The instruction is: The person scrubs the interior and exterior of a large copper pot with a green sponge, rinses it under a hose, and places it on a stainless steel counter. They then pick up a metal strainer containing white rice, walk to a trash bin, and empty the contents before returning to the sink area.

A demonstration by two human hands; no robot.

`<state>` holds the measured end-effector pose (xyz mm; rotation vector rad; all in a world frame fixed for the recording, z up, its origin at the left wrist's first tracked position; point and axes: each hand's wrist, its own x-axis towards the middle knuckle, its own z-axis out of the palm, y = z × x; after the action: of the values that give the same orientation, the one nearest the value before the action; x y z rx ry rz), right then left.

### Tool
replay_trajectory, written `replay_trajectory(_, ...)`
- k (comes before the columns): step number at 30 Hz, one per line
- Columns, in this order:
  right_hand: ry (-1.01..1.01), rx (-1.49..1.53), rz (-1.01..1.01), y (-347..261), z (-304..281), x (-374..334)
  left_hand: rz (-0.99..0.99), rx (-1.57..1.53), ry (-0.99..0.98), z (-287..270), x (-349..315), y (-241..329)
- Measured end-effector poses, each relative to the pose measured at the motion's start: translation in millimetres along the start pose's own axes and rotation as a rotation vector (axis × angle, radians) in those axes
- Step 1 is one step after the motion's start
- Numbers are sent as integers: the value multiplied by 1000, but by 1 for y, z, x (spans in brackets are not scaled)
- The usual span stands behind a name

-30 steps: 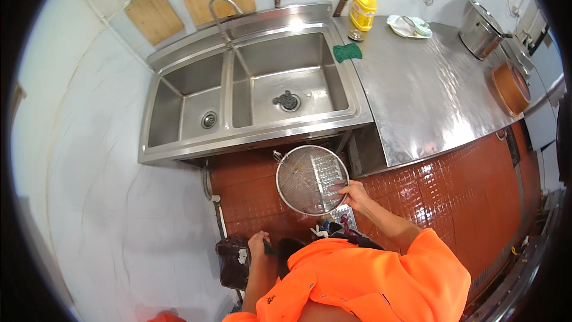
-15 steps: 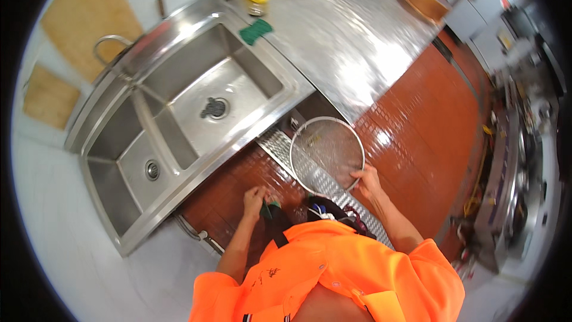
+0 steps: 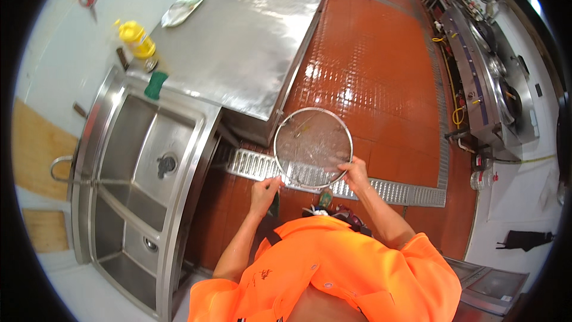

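Note:
A round, fine-mesh strainer (image 3: pixel 314 146) with a pale metal rim is held out in front of me over the floor. My right hand (image 3: pixel 356 173) grips its rim at the lower right, thumb over the edge. A few small yellowish bits cling to the mesh. My left hand (image 3: pixel 264 195) is closed, its fingertips close by the lower left of the rim. Whether they touch the rim or pinch something small, I cannot tell.
A steel double sink (image 3: pixel 196 137) stands at left, beside a steel worktable (image 3: pixel 238 42) bearing a green scouring pad (image 3: pixel 156 85), a yellow bottle (image 3: pixel 136 39) and a white plate (image 3: pixel 183 8). A drain grate (image 3: pixel 405 193) crosses the wet red floor (image 3: pixel 381 77). Stoves (image 3: pixel 476 77) line the right.
My view has turned right, away from the sink, and the strainer has come round with me. The left hand has moved up to the strainer's rim. The right hand keeps its grip.

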<state>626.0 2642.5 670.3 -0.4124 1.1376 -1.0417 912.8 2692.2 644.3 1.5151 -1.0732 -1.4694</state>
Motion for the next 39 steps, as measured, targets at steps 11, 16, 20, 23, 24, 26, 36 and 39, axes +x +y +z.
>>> replay_trajectory(11,-47,169,-103,-94,-157,28,-17,207,-81,208,86,85)
replay_trajectory(16,28,248,-178,-153,-211,59,120,322,-120,284,160,116)
replay_trajectory(20,46,283,-255,-190,-244,100,87,318,-189,328,227,124)
replay_trajectory(23,124,197,-289,-227,-268,138,39,143,-217,371,277,142)
replay_trajectory(24,297,-24,-424,-235,-283,155,54,211,-246,385,294,152)
replay_trajectory(26,637,-499,-679,-262,-316,194,109,331,-304,414,335,178)
replay_trajectory(36,664,-1157,-1018,-479,-334,315,167,426,-418,529,487,263)
replay_trajectory(39,589,-1245,-1037,-508,-356,359,189,419,-395,561,502,288)
